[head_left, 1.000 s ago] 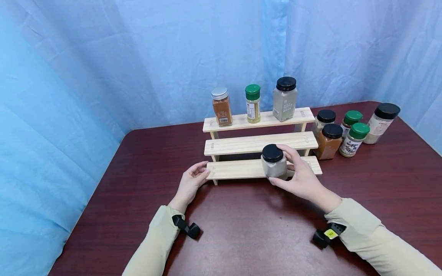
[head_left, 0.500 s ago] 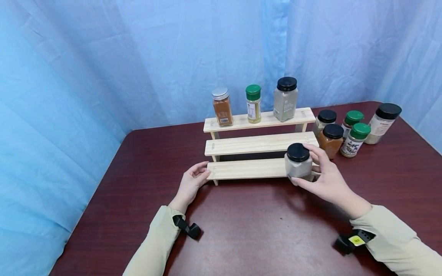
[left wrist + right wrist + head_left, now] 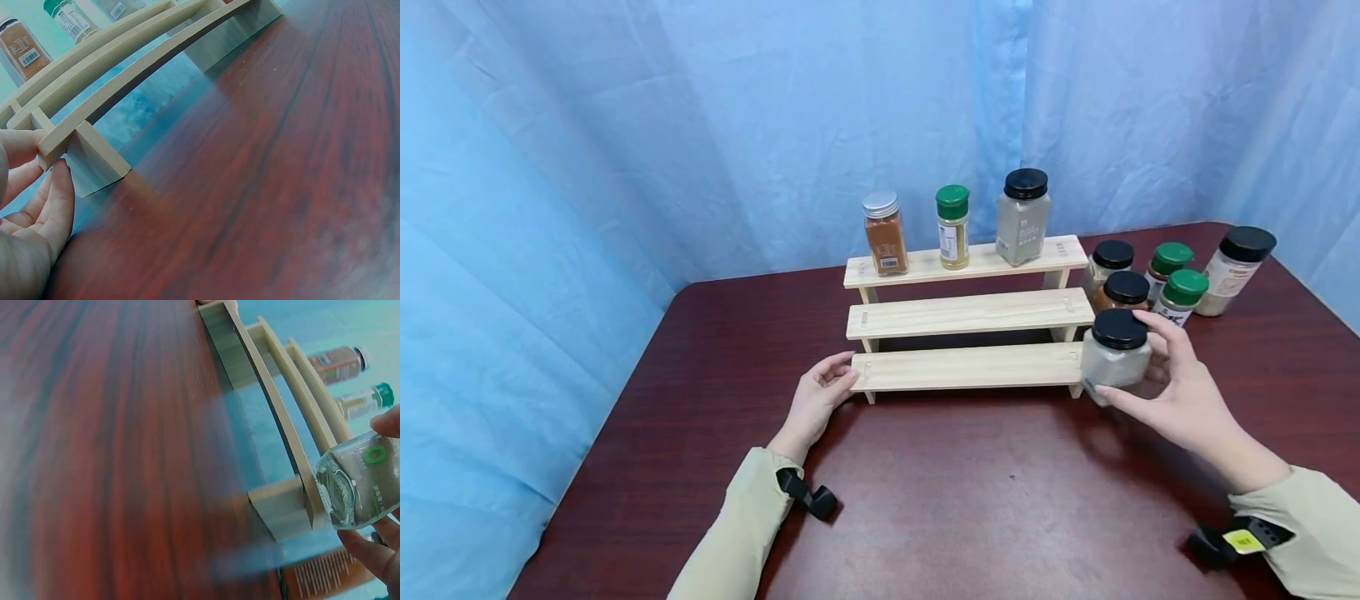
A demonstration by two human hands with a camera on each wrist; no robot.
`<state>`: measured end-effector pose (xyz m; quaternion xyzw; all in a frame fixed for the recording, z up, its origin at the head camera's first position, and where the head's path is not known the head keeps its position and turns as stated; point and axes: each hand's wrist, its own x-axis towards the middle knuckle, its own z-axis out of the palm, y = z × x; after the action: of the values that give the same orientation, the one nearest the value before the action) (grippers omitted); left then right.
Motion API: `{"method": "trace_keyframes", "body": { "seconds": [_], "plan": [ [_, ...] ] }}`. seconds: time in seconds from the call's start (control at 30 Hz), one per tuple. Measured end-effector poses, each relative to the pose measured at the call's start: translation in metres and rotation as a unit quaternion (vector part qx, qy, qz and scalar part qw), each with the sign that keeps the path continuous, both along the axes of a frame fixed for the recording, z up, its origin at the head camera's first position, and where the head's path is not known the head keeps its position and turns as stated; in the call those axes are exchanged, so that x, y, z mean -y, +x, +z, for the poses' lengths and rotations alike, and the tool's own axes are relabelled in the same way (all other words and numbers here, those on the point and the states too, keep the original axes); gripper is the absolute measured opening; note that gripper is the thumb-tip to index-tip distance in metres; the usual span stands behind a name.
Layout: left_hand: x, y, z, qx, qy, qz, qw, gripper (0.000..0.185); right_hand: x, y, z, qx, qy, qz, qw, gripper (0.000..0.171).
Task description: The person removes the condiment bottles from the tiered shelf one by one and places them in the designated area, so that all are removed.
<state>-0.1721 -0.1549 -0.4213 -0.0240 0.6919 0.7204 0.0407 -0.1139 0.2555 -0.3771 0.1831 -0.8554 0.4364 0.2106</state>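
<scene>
My right hand (image 3: 1183,396) grips a glass spice jar (image 3: 1112,367) with a black lid and pale grey contents, thumb on the near side and fingers behind. The jar is raised off the table beside the right end of the lowest shelf; its clear base shows in the right wrist view. My left hand (image 3: 816,400) pinches the left end of the three-tier wooden rack (image 3: 962,367), thumb below the board in the left wrist view. On the top tier stand an orange-brown spice jar (image 3: 886,242) with a silver lid, a green-capped bottle (image 3: 952,229) and a tall black-lidded jar (image 3: 1023,221).
Right of the rack, several jars stand grouped on the dark red table (image 3: 925,500): a black-lidded jar (image 3: 1108,262), an orange one (image 3: 1123,292) partly hidden, two green-capped bottles (image 3: 1180,296), and a large black-lidded shaker (image 3: 1228,271). A blue curtain (image 3: 775,125) hangs behind.
My right hand has carried the black-lidded jar rightward, from in front of the lowest shelf to past its right end. My left hand has stayed at the rack's left end.
</scene>
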Motion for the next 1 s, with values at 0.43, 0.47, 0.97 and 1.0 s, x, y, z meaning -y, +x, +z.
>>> {"method": "trace_keyframes", "body": {
  "seconds": [0.43, 0.47, 0.97, 1.0],
  "plan": [
    [0.001, -0.001, 0.0, -0.003, 0.0, -0.001, 1.0, 0.042, -0.04, -0.001, -0.019, 0.028, 0.003, -0.022, 0.999, 0.106],
    [0.001, -0.001, -0.001, -0.005, 0.001, -0.002, 1.0, 0.042, -0.046, -0.003, -0.024, 0.035, 0.007, -0.031, 0.999, 0.108],
    [0.0, -0.001, 0.0, -0.005, 0.019, -0.003, 0.9998, 0.043, -0.111, -0.013, -0.041, 0.12, 0.005, -0.193, 0.974, 0.093],
    [0.0, -0.001, 0.001, -0.004, 0.019, -0.003, 0.9998, 0.043, -0.112, -0.012, -0.039, 0.125, -0.003, -0.206, 0.97, 0.089]
  ]
}}
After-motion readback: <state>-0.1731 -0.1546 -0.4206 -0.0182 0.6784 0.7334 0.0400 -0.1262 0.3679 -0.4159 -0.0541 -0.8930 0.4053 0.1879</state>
